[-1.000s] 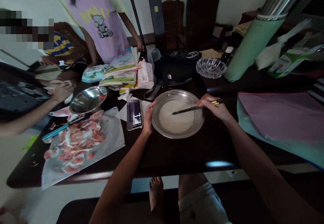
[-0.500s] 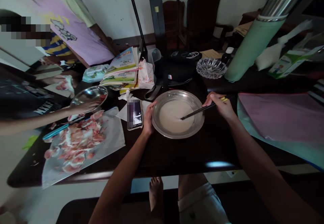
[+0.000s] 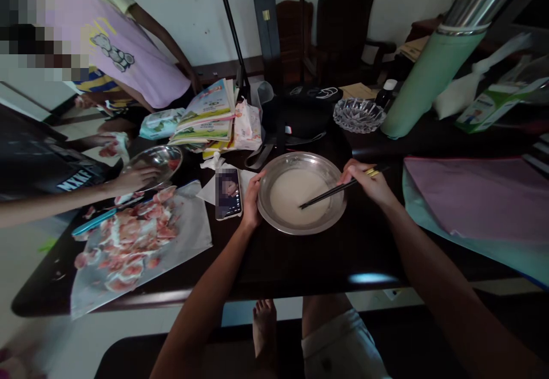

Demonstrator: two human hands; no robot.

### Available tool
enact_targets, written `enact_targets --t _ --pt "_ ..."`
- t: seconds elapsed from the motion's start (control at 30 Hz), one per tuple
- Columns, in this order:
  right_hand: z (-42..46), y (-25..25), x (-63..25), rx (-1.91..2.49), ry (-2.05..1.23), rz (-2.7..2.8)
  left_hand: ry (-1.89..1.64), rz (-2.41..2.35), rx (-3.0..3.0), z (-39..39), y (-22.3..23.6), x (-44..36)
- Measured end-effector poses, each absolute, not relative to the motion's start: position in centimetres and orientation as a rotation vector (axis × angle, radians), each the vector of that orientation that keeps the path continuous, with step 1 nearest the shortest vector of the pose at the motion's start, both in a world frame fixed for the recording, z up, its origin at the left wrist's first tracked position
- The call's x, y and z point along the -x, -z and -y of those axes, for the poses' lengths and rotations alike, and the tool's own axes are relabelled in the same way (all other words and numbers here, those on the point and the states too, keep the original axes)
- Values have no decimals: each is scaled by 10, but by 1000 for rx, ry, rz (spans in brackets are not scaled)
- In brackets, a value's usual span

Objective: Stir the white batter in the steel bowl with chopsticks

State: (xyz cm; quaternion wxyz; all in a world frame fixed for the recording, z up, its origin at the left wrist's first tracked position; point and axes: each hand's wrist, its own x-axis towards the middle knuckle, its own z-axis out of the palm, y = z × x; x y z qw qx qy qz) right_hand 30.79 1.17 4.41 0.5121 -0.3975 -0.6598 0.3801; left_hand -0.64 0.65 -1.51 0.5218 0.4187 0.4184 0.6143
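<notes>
A shallow metal bowl stands on the dark table in front of me, with a pale, creamy liquid in it. My left hand grips the bowl's left rim. In my right hand, closed round their upper part, is a pair of dark chopsticks with gold-coloured ends. They slant down to the left, and their tips dip into the liquid. Just left of my left hand lies a phone with a lit screen, resting on white paper.
Peel pieces and a teal-handled knife lie on a plastic sheet at left. Beside them a co-worker's hand reaches into another metal bowl. A green flask, a glass dish and books stand farther back.
The chopstick tips have shifted slightly left and down in the liquid. My left hand stays on the bowl. Behind the table, a person in a lilac shirt has moved, and the phone's picture differs.
</notes>
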Motion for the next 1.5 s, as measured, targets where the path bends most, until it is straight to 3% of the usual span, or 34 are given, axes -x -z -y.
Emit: enact_targets --t 0.33,0.53,0.73,0.93,1.13,1.37,1.5 --pt "-13 -46 -313 994 -877 1461 -1481 -1018 -986 -6 14 5" --pt "-13 -43 -303 954 -847 1696 -1483 -994 -988 -7 16 6" --pt "-15 -42 -314 933 -870 1460 -1480 -995 -990 -7 15 6" --pt "-15 -40 -305 934 -886 1679 -1485 -997 -1008 -7 15 7" --pt "-15 -42 -313 964 -843 1460 -1475 -986 -1004 -7 15 6" --pt "-13 -45 -304 946 -905 1691 -1486 -1002 -1014 -7 16 7" --pt "-14 -46 -311 987 -883 1507 -1481 -995 -1004 -7 16 7"
